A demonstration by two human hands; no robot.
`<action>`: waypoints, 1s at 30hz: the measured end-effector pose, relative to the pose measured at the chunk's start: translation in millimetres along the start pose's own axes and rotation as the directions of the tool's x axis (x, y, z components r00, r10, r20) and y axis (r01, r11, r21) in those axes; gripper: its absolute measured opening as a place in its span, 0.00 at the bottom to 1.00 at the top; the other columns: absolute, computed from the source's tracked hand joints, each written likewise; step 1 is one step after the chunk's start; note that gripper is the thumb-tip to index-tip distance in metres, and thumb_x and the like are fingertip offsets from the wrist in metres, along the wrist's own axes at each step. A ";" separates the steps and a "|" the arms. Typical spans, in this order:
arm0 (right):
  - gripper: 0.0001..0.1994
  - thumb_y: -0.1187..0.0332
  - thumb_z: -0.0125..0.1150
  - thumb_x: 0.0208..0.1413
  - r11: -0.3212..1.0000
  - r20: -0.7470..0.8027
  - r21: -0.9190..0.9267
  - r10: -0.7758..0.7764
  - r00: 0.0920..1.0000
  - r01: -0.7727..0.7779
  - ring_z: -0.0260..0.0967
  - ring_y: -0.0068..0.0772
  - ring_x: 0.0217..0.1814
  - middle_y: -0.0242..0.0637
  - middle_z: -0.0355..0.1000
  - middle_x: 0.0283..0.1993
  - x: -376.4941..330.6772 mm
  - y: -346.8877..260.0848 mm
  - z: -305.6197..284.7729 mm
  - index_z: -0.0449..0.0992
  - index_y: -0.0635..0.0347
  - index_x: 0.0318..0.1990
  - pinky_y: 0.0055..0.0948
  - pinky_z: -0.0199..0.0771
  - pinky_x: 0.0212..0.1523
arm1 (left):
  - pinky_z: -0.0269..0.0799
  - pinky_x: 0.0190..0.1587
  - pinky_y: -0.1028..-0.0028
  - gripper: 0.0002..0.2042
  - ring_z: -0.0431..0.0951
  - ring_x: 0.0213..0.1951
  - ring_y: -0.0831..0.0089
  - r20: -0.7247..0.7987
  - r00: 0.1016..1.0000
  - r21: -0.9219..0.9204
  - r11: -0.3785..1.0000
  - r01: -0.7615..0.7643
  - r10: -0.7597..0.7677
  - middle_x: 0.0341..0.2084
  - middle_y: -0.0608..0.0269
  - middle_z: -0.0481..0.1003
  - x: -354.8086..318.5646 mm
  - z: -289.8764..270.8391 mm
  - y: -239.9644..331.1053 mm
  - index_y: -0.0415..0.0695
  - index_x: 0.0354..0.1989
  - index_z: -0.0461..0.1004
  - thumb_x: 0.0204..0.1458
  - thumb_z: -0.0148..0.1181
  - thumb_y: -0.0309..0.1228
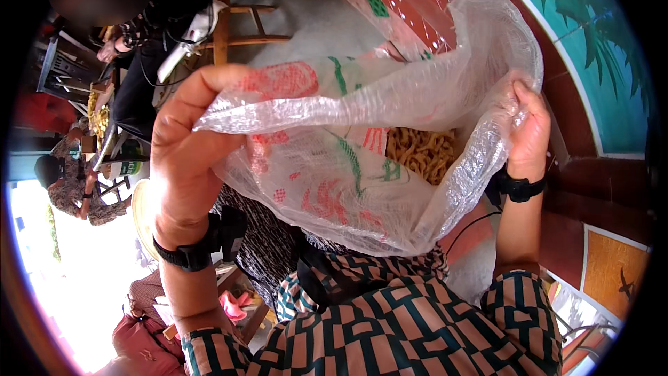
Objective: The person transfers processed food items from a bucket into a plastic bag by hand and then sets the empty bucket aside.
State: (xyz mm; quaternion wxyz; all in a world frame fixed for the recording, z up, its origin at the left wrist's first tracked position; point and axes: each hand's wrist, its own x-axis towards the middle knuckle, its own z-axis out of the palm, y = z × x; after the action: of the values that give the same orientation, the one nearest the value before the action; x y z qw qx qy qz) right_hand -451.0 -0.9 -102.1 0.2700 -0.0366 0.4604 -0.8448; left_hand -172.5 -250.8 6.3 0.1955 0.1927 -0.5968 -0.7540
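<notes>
A translucent plastic sack (313, 174) with red and green print is spread between my hands, its mouth facing up toward me. At its left corner, my left hand (198, 136) is closed on the rim, the thumb and fingers pinching the film. Across from it, my right hand (529, 125) grips the right side of the rim, which is crumpled and folded over. Through the mouth I see brown, curled, strip-like pieces (421, 153), apparently inside the sack; I cannot tell exactly what they are. Both wrists wear black bands.
A wooden stool (247, 28) stands beyond the sack. Seated at the upper left is a person (132, 49) in dark clothes; farther left is another person (69, 181). A reddish-brown tiled wall (574, 122) with a teal painted panel (598, 49) rises on the right.
</notes>
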 end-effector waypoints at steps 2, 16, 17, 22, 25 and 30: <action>0.08 0.72 0.56 0.55 0.999 -0.049 -0.011 -0.036 0.998 0.035 0.63 0.18 0.26 0.28 0.68 0.28 -7.0 -4.8 -12.9 0.75 0.62 0.41 0.20 0.62 0.24 | 0.72 0.45 0.76 0.22 0.77 0.42 0.69 -0.069 0.997 -0.007 0.999 -0.044 0.044 0.43 0.52 0.76 7.6 3.3 -11.0 0.32 0.53 0.67 0.45 0.48 0.18; 0.18 0.64 0.50 0.61 0.822 -0.263 -0.565 -0.103 0.959 -0.067 0.70 0.29 0.49 0.39 0.71 0.51 -72.4 63.5 -173.8 0.69 0.67 0.53 0.30 0.70 0.48 | 0.66 0.59 0.65 0.34 0.72 0.54 0.59 0.034 0.996 0.050 0.995 -0.086 0.084 0.52 0.43 0.70 16.7 6.9 -22.2 0.26 0.60 0.58 0.50 0.61 0.38; 0.18 0.64 0.50 0.61 0.707 -0.388 -0.665 -0.053 0.920 -0.240 0.70 0.29 0.49 0.39 0.72 0.51 -74.1 82.5 -185.3 0.70 0.68 0.53 0.30 0.70 0.48 | 0.66 0.59 0.65 0.34 0.72 0.55 0.59 0.033 0.996 0.061 0.995 -0.085 0.083 0.52 0.43 0.70 16.5 9.2 -20.7 0.27 0.60 0.58 0.50 0.61 0.38; 0.18 0.63 0.51 0.60 0.530 -0.494 -0.677 0.187 0.849 -0.510 0.70 0.29 0.47 0.39 0.73 0.49 -87.7 159.2 -258.1 0.71 0.69 0.51 0.30 0.71 0.47 | 0.63 0.61 0.63 0.33 0.71 0.55 0.57 0.018 0.998 0.042 0.997 -0.061 0.060 0.53 0.41 0.69 10.9 9.5 -25.8 0.27 0.60 0.59 0.51 0.60 0.38; 0.18 0.62 0.52 0.60 0.575 -0.520 -0.618 0.212 0.828 -0.536 0.71 0.29 0.47 0.39 0.73 0.48 -100.6 180.4 -274.9 0.72 0.70 0.50 0.29 0.71 0.46 | 0.62 0.62 0.62 0.33 0.70 0.56 0.56 -0.018 0.999 0.069 0.997 -0.045 0.047 0.54 0.40 0.68 6.3 8.1 -24.1 0.27 0.59 0.59 0.51 0.60 0.38; 0.18 0.62 0.53 0.60 0.785 -0.499 -0.491 0.101 0.861 -0.377 0.71 0.29 0.45 0.39 0.74 0.46 -70.3 211.1 -263.4 0.73 0.71 0.48 0.29 0.72 0.45 | 0.61 0.62 0.62 0.31 0.70 0.56 0.56 -0.009 0.999 0.015 0.999 -0.043 0.043 0.54 0.40 0.68 5.0 6.2 -25.5 0.27 0.59 0.60 0.51 0.60 0.38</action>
State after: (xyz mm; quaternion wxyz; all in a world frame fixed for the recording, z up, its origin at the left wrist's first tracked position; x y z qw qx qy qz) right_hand -383.7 142.4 -408.4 0.2412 0.1392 0.7427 -0.6090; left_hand -181.7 -242.9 -17.6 0.2130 0.1845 -0.6056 -0.7442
